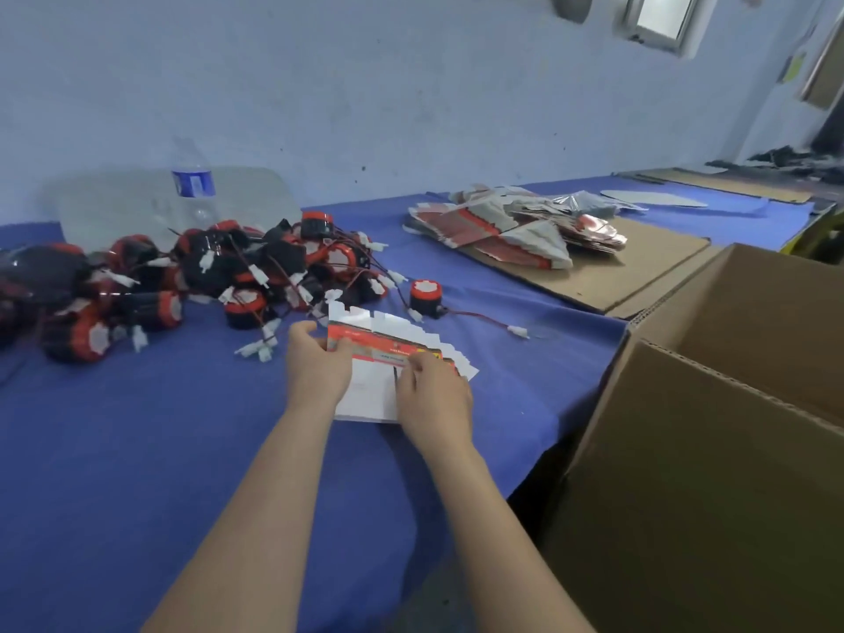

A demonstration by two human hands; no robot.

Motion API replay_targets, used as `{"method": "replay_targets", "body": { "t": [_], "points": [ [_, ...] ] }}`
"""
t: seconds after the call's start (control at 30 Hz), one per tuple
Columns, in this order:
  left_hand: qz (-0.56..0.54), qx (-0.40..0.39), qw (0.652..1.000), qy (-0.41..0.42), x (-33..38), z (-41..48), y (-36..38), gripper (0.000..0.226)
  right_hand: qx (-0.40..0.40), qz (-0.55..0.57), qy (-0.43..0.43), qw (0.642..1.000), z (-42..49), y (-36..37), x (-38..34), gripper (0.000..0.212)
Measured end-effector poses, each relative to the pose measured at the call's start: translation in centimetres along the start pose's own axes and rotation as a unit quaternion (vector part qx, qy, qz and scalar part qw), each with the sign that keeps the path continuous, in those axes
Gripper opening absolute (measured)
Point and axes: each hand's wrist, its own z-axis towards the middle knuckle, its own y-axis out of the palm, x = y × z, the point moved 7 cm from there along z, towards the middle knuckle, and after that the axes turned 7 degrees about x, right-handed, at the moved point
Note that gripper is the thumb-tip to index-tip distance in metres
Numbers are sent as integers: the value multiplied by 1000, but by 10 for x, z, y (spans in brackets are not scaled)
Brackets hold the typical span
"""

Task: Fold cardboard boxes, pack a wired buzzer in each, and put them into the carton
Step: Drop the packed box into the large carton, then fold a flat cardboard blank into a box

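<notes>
Light even, diffuse, moderately bright; cool blue cast throughout. Window (663, 16), upper right, brightest patch, washed out. Shadows soft, faint; darkest zone between table (137, 450) edge and carton (712, 472), lower right. Highlights mild. Wide-angle bowing toward edges; right edge smeared. Overall focus soft: water bottle (192, 175) and buzzer pile (137, 285), left, blurred. Flat box (388, 347), centre, shows stair-step edge artefacts.

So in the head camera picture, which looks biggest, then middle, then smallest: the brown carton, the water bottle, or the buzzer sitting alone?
1. brown carton, also nearest the camera
2. water bottle
3. lone buzzer
</notes>
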Motion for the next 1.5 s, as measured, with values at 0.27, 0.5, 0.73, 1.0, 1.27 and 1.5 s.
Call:
{"method": "replay_targets", "body": {
  "t": [0.27,0.5,0.73,1.0,1.27,1.5],
  "points": [
    [-69,-30,989,126,34,5,-42,12,63,313,43,947,13,-26,-39,23],
    [-140,69,979,130,15,21,-132,53,20,390,-80,917,-10,20,-157,36],
    [-109,116,979,128,-31,40,-221,47,-138,444,-128,876,-45,107,-227,29],
    [-25,46,978,202,-49,49,-235,64,-240,503,-113,823,-54,147,-226,31],
    [18,90,976,195,-57,41,-229,91,-175,499,-148,836,-55,139,-223,39],
    [-47,15,979,196,-42,33,-235,67,-234,502,-202,808,-48,125,-222,51]
  ]
}}
